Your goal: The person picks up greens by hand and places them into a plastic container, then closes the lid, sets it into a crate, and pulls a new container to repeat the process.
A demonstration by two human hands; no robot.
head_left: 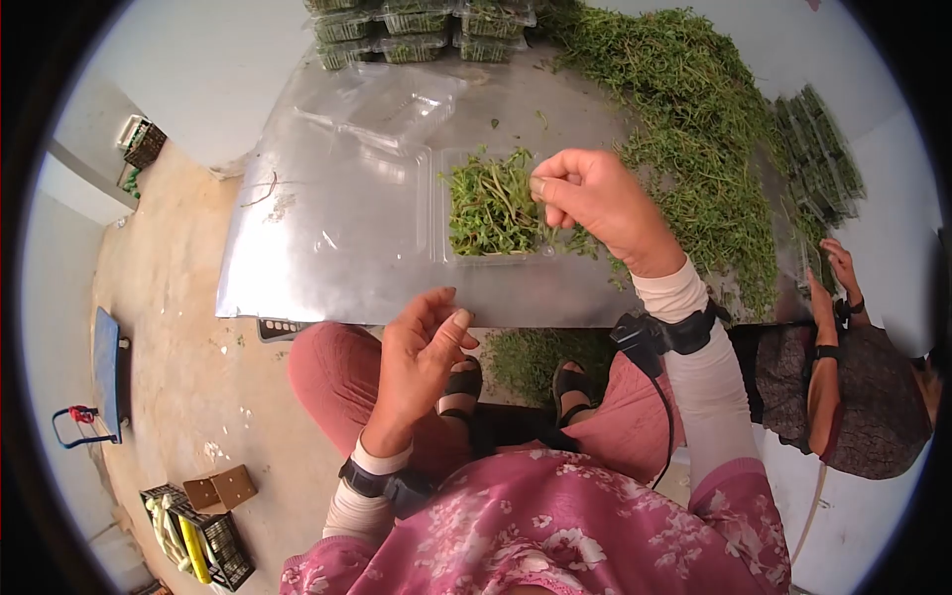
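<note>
An open clear plastic clamshell box [394, 203] lies on the metal table, its lid half spread flat to the left. Leafy green sprigs [491, 203] fill its right half. Over that half's right edge is my right hand [602, 203], thumb and fingertips pinched together beside the greens. Whatever may be between those fingertips is too small to make out. My left hand [419, 357] hovers in front of the table's near edge, palm turned inward. Its fingers are bent but apart from the thumb, and nothing shows in it.
A large heap of loose greens [694, 149] covers the table's right side. Filled clear boxes [412, 30] are stacked at the back; empty clear lids [382, 99] lie before them. At right, a co-worker's hands [831, 283] are beside more filled boxes [815, 149]. A black crate [220, 540] stands on the floor.
</note>
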